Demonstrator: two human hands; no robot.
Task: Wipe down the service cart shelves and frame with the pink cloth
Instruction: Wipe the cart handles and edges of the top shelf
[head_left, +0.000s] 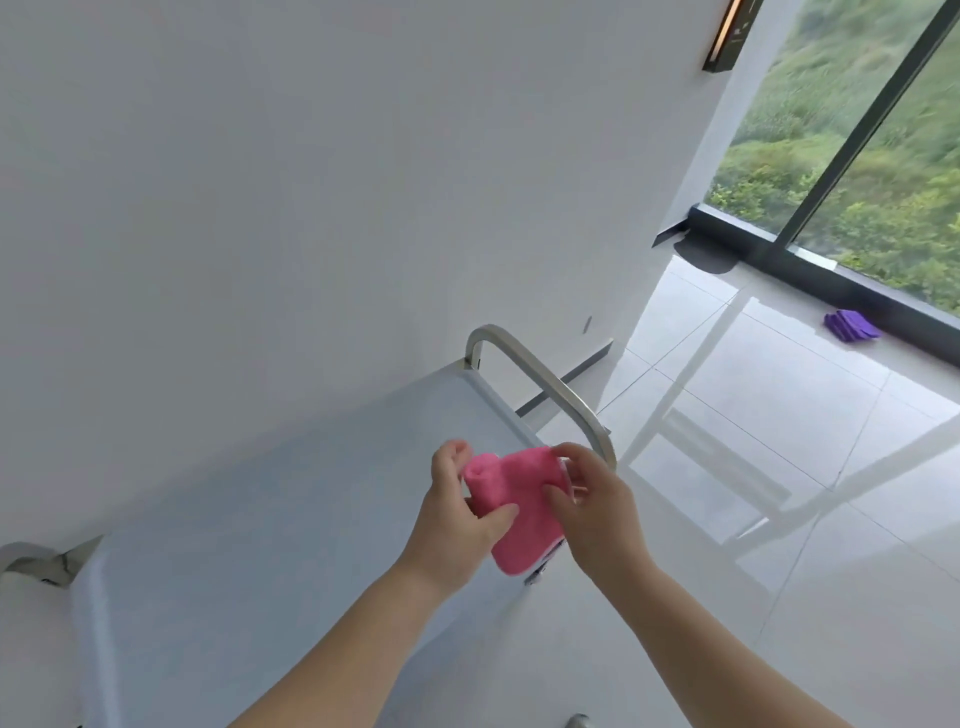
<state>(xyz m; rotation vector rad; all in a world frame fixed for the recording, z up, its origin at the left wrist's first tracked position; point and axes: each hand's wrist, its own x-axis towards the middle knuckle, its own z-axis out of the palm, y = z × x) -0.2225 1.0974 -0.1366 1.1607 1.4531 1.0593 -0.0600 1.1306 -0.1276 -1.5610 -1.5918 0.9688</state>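
Pink cloth is pinched in both hands' fingers at 6 o'clock above the cart's top shelf; you seem to be refolding, wiping unfinished.

left hand: pinching | right hand: pinching | forearms bare, extended

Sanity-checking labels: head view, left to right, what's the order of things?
Cart shelf → left hand → pink cloth → right hand → purple cloth on the floor.
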